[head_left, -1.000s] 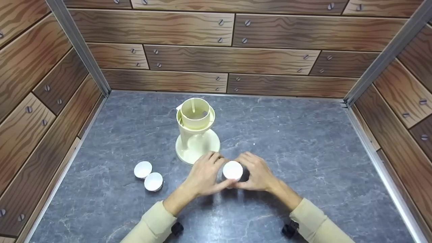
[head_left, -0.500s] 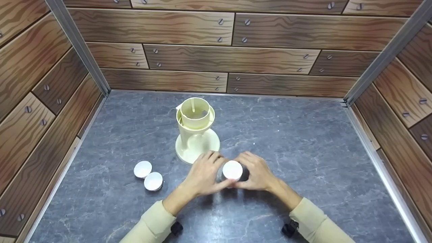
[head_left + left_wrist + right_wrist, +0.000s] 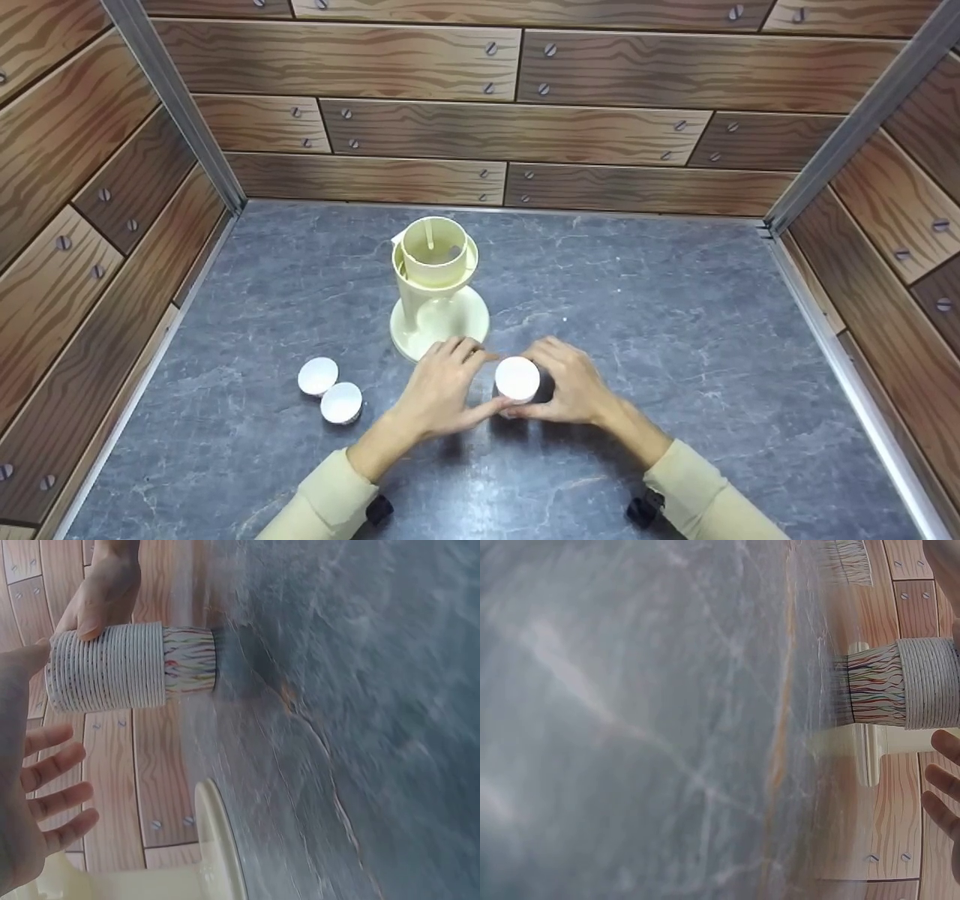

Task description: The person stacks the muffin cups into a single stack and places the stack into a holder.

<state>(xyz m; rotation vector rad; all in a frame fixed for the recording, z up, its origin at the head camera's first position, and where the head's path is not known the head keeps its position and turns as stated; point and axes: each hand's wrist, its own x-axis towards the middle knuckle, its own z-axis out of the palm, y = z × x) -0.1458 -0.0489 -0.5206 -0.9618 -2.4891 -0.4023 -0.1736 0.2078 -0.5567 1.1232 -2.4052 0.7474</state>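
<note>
A tall stack of nested paper cups (image 3: 112, 667) stands upright on the table, mouth up in the head view (image 3: 517, 379); its lowest cup shows a coloured streaky pattern. My right hand (image 3: 574, 384) holds this stack near its top, thumb on the near side. My left hand (image 3: 439, 390) is at the stack's left, fingers spread and apart from it. The left thumb reaches to the stack's near rim; whether it touches is unclear. Two more white paper cups stand at the left, the farther cup (image 3: 318, 376) against the nearer cup (image 3: 341, 403).
Behind my left hand stands a pale yellow-green stand (image 3: 439, 322) with a round base and an open tube (image 3: 435, 247) on top. Wood-patterned walls (image 3: 510, 127) enclose the grey marbled table (image 3: 675, 315) at the back and both sides.
My left hand has drawn slightly left, its fingers coming away from the cup stack. The right hand and the stack stay in place, as do the two cups and the stand.
</note>
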